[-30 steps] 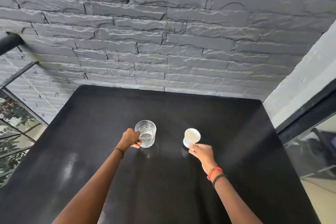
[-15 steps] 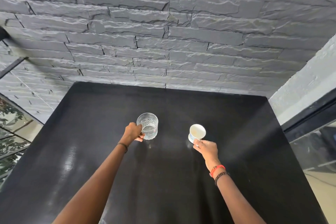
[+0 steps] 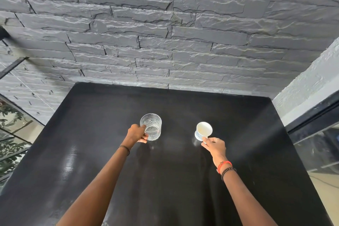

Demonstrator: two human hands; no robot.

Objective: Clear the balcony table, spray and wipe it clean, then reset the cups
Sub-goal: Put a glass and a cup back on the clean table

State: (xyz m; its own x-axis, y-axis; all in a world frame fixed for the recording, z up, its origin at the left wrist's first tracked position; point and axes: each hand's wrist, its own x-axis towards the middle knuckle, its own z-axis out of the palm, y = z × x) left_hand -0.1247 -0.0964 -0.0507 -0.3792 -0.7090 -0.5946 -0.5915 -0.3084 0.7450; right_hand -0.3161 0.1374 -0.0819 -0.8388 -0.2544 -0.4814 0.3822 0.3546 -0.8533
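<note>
**A:** What is the table (image 3: 183, 185) carrying?

**B:** A glass (image 3: 153, 124) is standing upright, mouth up, left of the table's middle and nearer the far edge. A white cup (image 3: 204, 130) is sitting well apart to its right, mouth up, seemingly tilting slightly.

**A:** And the hands?

**B:** The left hand (image 3: 136, 133) is gripping the glass's near-left side, fingers curling round it. The right hand (image 3: 215, 146) is pinching the cup's near side.
</note>
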